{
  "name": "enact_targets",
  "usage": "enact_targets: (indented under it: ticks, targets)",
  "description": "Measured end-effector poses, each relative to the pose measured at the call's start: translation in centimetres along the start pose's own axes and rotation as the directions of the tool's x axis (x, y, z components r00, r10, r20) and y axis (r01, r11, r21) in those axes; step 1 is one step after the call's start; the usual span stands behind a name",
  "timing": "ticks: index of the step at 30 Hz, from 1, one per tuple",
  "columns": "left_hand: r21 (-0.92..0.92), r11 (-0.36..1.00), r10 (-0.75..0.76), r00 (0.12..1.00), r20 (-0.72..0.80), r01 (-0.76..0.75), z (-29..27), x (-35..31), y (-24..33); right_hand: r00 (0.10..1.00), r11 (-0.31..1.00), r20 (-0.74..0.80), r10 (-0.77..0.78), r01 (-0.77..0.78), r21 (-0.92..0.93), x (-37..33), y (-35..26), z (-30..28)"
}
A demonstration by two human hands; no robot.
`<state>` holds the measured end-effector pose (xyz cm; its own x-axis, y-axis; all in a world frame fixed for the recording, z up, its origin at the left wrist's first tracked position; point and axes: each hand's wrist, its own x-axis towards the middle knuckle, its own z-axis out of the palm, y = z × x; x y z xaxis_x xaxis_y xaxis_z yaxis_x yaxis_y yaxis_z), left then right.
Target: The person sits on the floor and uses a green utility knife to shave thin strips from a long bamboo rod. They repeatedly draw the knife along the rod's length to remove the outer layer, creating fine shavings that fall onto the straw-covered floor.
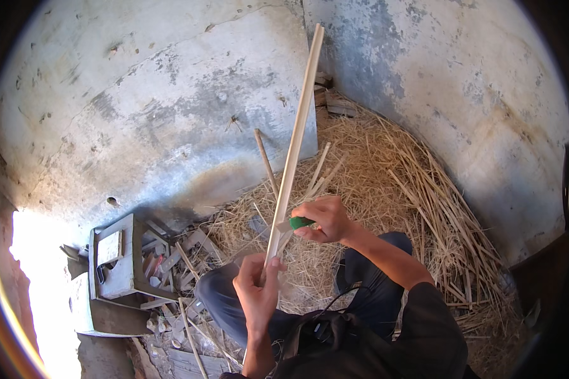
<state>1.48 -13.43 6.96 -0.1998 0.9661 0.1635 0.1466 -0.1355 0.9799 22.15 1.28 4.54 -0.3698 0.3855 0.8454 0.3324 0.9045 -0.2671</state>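
The left hand (257, 284), fingers closed, holds the lower end of a long pale strip (296, 138) slanting upward, while the right hand (327, 218), curled tight, holds a green-handled knife (301, 222) against it, and overpressing could skid the blade (285, 226) toward the left thumb (272, 268).

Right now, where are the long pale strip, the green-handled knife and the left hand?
Long pale strip (298, 126): head view, mid-length.
Green-handled knife (300, 222): head view, on the handle.
Left hand (258, 290): head view, middle of the hand.
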Motion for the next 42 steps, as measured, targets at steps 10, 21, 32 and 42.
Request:
enact_targets:
  ticks: [10,21,32,42]
  targets:
    - [-0.106,0.987,-0.099,0.982,0.159,0.117,0.2,0.0,0.9,0.999,0.999,-0.002,-0.039,0.039,0.016,0.0,-0.4,0.3]
    - [0.047,0.995,-0.088,0.989,0.122,0.083,0.3,0.0,1.4,0.998,0.997,0.021,-0.06,0.061,-0.045,0.4,-0.5,-0.5]
    - [0.077,0.995,-0.072,0.991,0.113,0.064,0.1,-0.3,0.4,0.995,0.985,-0.014,-0.103,0.1,-0.144,0.6,-0.4,-0.7]
    - [0.017,0.993,-0.117,0.984,0.138,0.116,-0.3,-0.9,-0.1,0.997,0.967,0.01,-0.072,0.073,-0.245,-0.1,1.1,-0.9]
